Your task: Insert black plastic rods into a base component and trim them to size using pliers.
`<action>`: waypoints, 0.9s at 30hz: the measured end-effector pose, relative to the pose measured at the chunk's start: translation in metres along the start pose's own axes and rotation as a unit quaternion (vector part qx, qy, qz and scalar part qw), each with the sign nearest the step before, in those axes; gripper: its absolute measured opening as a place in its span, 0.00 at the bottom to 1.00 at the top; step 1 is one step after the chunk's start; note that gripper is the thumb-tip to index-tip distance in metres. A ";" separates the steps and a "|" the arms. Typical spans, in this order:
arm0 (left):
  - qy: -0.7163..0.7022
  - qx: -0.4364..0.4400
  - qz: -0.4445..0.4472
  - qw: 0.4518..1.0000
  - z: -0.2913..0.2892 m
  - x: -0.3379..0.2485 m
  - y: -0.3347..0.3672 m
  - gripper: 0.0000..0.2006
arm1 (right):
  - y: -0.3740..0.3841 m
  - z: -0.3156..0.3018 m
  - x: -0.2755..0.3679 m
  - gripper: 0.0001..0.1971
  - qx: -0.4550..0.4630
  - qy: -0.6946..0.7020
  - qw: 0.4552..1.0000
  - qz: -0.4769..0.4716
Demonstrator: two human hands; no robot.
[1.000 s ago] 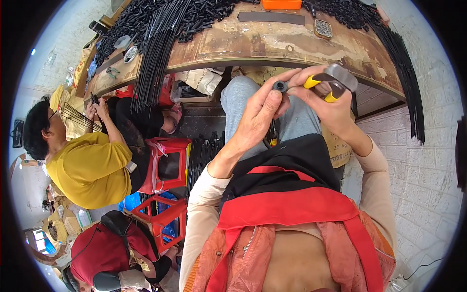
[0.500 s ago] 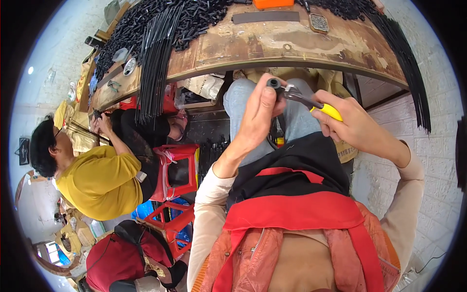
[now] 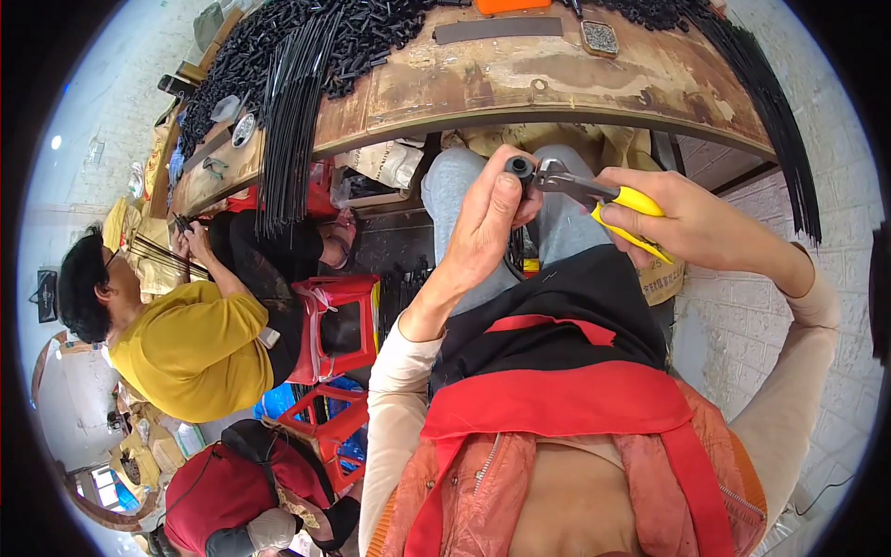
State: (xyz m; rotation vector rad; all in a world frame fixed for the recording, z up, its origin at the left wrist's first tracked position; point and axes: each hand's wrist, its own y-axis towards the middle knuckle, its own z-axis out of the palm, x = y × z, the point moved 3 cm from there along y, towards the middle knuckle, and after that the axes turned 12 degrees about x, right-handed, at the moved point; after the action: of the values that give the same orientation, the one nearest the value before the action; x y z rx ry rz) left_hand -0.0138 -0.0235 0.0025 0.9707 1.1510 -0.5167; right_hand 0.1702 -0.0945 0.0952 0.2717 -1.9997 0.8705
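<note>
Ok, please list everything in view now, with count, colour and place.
Table: one, brown, top
Rod bundles: two, black, hanging over table edge
Small parts: many, black, heaped on table
Strip: one, grey, on table
Square tin: one, grey contents, on table
Container: one, orange, far table edge
Stools: at least two, red, left
Co-workers: two, mustard and dark-red tops, left
Clutter: uncountable, mixed, left
Pliers: one, yellow-handled, centre right
Tube: one, black, beside pliers' tips
Apron: one, red and black, on wearer
Left hand: one, cream-sleeved, holding tube
Right hand: one, cream-sleeved, gripping pliers
</note>
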 end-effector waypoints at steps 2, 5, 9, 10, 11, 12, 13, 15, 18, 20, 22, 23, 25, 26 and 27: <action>0.014 -0.017 -0.018 1.000 0.000 -0.004 -0.001 0.24 | 0.009 0.004 -0.010 0.15 0.024 0.019 1.000 -0.007; 0.010 -0.029 -0.039 0.999 -0.001 -0.004 -0.004 0.25 | 0.020 0.012 -0.022 0.16 0.096 0.149 0.984 -0.035; 0.002 -0.040 -0.046 0.998 0.004 -0.010 -0.007 0.33 | 0.021 0.020 -0.029 0.17 0.186 0.305 0.933 0.033; 0.002 -0.039 -0.046 0.998 0.002 -0.009 -0.008 0.33 | 0.022 0.021 -0.032 0.16 0.182 0.292 0.938 0.033; -0.009 -0.018 -0.042 0.999 0.001 -0.007 -0.010 0.30 | 0.020 0.022 -0.031 0.16 0.181 0.291 0.939 0.034; -0.020 0.004 -0.039 0.999 0.001 -0.005 -0.010 0.26 | 0.018 0.021 -0.029 0.16 0.152 0.250 0.956 0.008; -0.021 0.004 -0.038 0.999 0.000 -0.003 -0.009 0.26 | 0.015 0.021 -0.027 0.15 0.123 0.208 0.970 -0.018; -0.023 0.029 -0.027 0.999 0.000 0.000 -0.007 0.26 | 0.008 0.024 -0.029 0.14 0.072 0.202 0.976 -0.043; -0.013 0.033 -0.021 0.999 -0.001 0.000 -0.004 0.25 | -0.004 0.018 -0.017 0.12 0.018 0.119 0.993 -0.020; -0.004 0.038 -0.029 0.999 0.005 0.002 -0.001 0.25 | -0.014 0.011 -0.006 0.12 0.013 0.042 0.999 0.030; 0.005 0.053 -0.043 0.998 0.007 0.004 0.000 0.24 | -0.019 0.004 -0.003 0.15 0.019 0.003 0.996 0.088; 0.003 0.056 -0.043 0.997 0.008 0.005 0.001 0.24 | -0.021 0.003 -0.002 0.15 0.017 0.006 0.996 0.090; 0.035 0.051 -0.057 0.996 0.009 0.004 0.001 0.23 | -0.022 0.001 0.002 0.16 0.011 -0.023 0.995 0.100; 0.033 0.058 -0.054 0.996 0.011 0.003 0.002 0.23 | -0.025 0.001 -0.002 0.16 0.003 -0.022 0.994 0.103; 0.032 0.064 -0.062 0.995 0.013 0.003 0.002 0.23 | -0.025 0.003 -0.006 0.15 -0.008 -0.036 0.997 0.068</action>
State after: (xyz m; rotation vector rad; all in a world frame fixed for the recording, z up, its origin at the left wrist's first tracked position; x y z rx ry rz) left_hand -0.0043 -0.0328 0.0015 1.0356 1.2534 -0.6705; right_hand 0.1842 -0.1152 0.1008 0.1617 -2.1117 0.9397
